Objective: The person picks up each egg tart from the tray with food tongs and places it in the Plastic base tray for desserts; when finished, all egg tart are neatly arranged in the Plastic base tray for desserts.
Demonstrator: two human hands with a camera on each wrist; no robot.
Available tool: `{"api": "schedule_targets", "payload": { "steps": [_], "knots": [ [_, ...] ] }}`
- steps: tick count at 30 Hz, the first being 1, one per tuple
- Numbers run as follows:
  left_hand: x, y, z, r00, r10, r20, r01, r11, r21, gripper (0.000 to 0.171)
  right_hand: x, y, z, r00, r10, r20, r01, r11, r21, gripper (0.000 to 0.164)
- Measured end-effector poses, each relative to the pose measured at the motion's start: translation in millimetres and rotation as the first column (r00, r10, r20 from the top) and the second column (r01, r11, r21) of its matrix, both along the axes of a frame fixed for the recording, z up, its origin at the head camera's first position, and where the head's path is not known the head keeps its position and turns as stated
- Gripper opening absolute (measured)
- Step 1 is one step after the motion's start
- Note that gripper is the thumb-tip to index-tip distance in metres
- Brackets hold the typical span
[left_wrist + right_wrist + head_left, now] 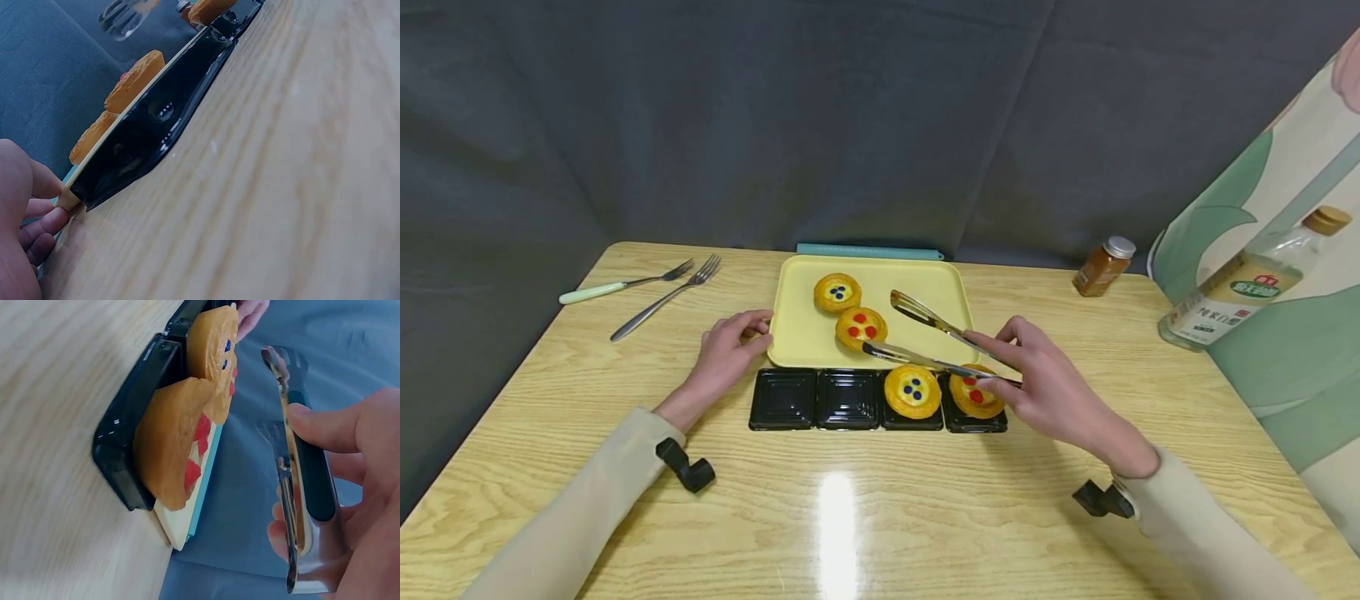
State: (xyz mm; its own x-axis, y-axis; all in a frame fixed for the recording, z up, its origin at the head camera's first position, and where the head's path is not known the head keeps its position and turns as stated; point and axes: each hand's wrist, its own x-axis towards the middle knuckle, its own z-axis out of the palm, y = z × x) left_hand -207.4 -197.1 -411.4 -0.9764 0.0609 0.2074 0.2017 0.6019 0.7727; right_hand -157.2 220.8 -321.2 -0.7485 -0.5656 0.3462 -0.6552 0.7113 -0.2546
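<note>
My left hand [730, 348] pinches the left edge of a pale yellow tray [793, 333] between thumb and fingers. On the tray lie an egg tart with blue dots [838, 285] and one with red pieces [861, 331]. My right hand [1048, 387] holds metal tongs [314, 472] with dark green grips, their arms spread apart and nothing between the tips. In the head view the tongs' lower tip overlaps the red-topped tart. In front runs a row of black plastic cups [782, 400]; the two right ones hold a blue-dotted tart [912, 393] and a red-topped tart [976, 403].
Two forks, one with a pale green handle [595, 292] and one all metal [658, 311], lie at the left. A teal strip [868, 251] lies behind the tray. At the right stand a small spice jar [1101, 268] and a tall glass bottle [1232, 296], near a patterned curtain.
</note>
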Motion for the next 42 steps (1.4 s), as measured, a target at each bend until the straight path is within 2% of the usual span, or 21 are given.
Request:
{"api": "schedule_targets", "payload": {
  "steps": [8,18,42],
  "knots": [
    [0.3,0,-0.4,1.000,0.001,0.006,-0.001,1.000,0.004,0.042,-16.2,-16,-2.6,0.998,-0.006,0.064,0.003,0.999,0.041,0.061],
    [-0.5,1,0.4,1.000,0.004,0.005,-0.004,1.000,-0.003,0.041,-28.3,-25,-9.2,0.993,-0.032,0.116,0.023,0.997,0.078,0.060],
    [1.0,1,2.4,1.000,-0.002,0.004,0.002,1.000,-0.001,0.041,-31.1,-30,-11.4,0.991,-0.011,0.137,-0.001,0.996,0.088,0.057]
  ]
}}
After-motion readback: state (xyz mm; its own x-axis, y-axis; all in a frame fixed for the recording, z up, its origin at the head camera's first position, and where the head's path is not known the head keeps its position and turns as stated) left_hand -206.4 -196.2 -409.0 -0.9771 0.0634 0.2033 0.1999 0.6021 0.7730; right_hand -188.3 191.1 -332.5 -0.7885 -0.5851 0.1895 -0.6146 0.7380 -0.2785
